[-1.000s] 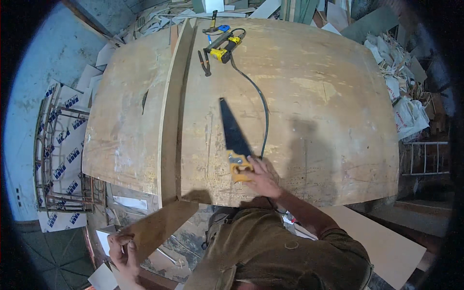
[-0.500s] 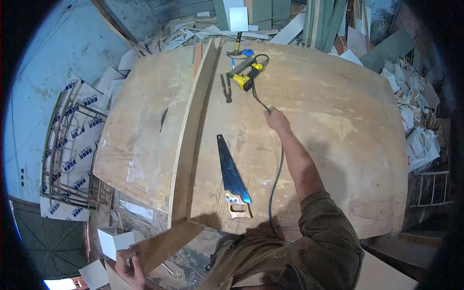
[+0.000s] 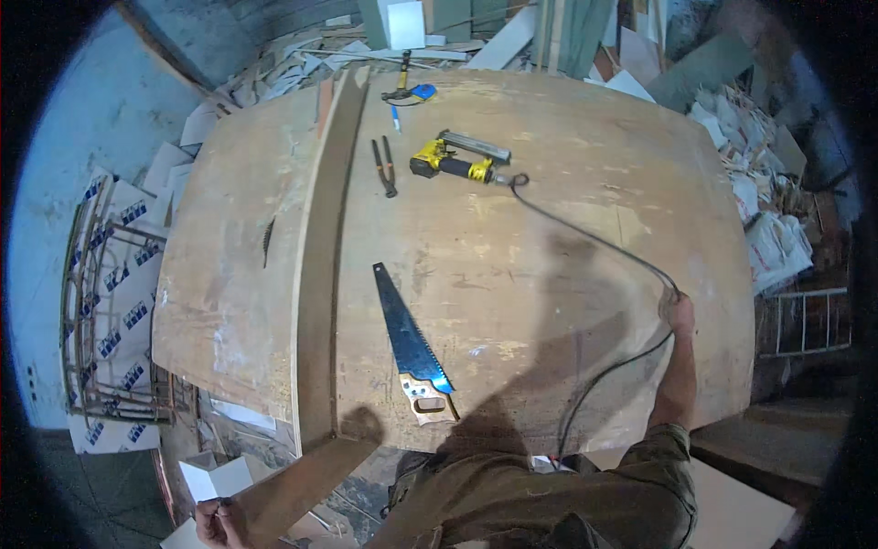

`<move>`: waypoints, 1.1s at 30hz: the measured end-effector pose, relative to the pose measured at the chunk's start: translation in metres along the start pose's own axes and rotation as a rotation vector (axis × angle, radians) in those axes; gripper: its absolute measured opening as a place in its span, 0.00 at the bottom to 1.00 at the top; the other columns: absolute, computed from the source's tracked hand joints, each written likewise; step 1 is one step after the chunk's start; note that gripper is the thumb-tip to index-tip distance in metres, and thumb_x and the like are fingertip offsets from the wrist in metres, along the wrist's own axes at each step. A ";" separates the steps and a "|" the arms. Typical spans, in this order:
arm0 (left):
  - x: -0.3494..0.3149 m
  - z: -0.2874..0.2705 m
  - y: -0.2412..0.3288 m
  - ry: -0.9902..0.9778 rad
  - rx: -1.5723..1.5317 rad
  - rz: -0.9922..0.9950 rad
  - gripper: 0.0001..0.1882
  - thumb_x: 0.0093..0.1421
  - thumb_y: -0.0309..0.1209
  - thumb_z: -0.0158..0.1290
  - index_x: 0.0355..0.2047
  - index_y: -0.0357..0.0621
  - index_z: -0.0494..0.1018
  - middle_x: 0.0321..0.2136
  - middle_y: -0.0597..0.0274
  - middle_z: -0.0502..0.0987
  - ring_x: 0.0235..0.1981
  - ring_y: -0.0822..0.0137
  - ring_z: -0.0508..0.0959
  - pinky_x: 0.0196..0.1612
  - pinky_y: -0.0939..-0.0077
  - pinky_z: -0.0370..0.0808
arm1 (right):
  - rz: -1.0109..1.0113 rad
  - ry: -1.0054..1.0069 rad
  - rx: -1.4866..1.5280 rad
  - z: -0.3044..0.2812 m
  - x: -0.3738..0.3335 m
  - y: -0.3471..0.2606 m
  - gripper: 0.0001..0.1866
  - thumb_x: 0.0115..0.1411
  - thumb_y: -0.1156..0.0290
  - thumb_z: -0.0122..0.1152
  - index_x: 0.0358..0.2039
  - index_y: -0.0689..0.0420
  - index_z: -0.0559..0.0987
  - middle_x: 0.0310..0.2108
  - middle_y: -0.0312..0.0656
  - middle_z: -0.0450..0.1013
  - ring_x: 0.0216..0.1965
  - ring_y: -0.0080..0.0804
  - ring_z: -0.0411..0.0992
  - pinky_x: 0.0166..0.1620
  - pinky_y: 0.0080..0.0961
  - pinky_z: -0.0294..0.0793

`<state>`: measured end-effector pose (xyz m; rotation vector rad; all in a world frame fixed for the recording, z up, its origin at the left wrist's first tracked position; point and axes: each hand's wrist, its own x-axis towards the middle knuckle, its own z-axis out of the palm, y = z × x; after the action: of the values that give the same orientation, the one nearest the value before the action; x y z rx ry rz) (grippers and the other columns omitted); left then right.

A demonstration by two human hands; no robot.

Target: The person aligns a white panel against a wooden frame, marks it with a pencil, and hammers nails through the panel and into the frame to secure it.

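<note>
Out to the right, my right hand [image 3: 681, 314] is closed around a dark air hose [image 3: 594, 240]. The hose runs to a yellow and black nail gun [image 3: 455, 167] lying on its side on the plywood table [image 3: 549, 366]. At the lower left, my left hand [image 3: 219, 524] grips the outer end of a short wooden board [image 3: 306, 489]. This board's other end meets a long board [image 3: 320, 256] standing on edge across the table, forming a corner. A handsaw [image 3: 407, 325] with a wooden handle lies between the long board and the hose.
Pincers [image 3: 384, 169], a hammer [image 3: 402, 84], a blue tape measure [image 3: 423, 91] and a blue pen [image 3: 396, 119] lie toward the table's far side. Scrap and bags [image 3: 777, 247] are heaped beyond the right edge. A metal frame [image 3: 82, 339] stands at the left.
My right hand has swung right and nearer with the hose, drawing it out from the nail gun. The nail gun has turned on the table. The left hand keeps its hold; the view has shifted.
</note>
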<state>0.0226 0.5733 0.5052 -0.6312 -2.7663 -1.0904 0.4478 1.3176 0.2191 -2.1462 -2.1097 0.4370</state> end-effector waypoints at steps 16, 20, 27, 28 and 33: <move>0.003 -0.039 -0.085 0.152 -0.105 -0.357 0.08 0.55 0.32 0.49 0.24 0.42 0.67 0.19 0.63 0.71 0.19 0.70 0.70 0.26 0.73 0.70 | -0.594 -0.703 0.047 -0.064 -0.076 -0.108 0.65 0.38 0.48 0.77 0.69 0.59 0.48 0.69 0.53 0.49 0.70 0.46 0.45 0.71 0.38 0.44; 0.000 0.007 -0.011 0.093 -0.100 -0.113 0.14 0.65 0.40 0.51 0.31 0.42 0.68 0.25 0.67 0.70 0.27 0.74 0.68 0.31 0.77 0.65 | -1.181 -0.126 0.186 0.049 -0.074 -0.256 0.50 0.51 0.53 0.69 0.67 0.61 0.54 0.62 0.57 0.60 0.64 0.54 0.58 0.65 0.42 0.57; -0.017 0.030 0.026 0.133 -0.042 -0.174 0.13 0.65 0.37 0.51 0.31 0.38 0.69 0.27 0.65 0.71 0.29 0.73 0.70 0.32 0.77 0.67 | -0.849 0.111 -0.053 0.153 -0.023 -0.350 0.32 0.59 0.52 0.59 0.55 0.62 0.68 0.42 0.54 0.73 0.44 0.49 0.73 0.46 0.48 0.72; -0.022 0.022 0.014 0.143 0.024 -0.212 0.13 0.64 0.37 0.51 0.31 0.37 0.69 0.27 0.62 0.73 0.30 0.72 0.70 0.34 0.78 0.68 | -0.913 0.185 -0.064 0.160 -0.020 -0.341 0.29 0.60 0.50 0.57 0.52 0.62 0.70 0.41 0.52 0.74 0.41 0.48 0.75 0.43 0.47 0.73; -0.021 0.026 0.034 0.201 0.033 -0.264 0.12 0.65 0.35 0.50 0.32 0.37 0.69 0.28 0.61 0.73 0.30 0.71 0.70 0.35 0.79 0.67 | -0.785 0.202 -0.186 0.135 0.010 -0.276 0.22 0.62 0.50 0.53 0.39 0.59 0.76 0.37 0.51 0.75 0.36 0.48 0.76 0.35 0.47 0.72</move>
<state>0.0568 0.6063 0.5021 -0.1427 -2.7368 -1.0825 0.1455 1.3199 0.1631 -1.1772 -2.6841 -0.0577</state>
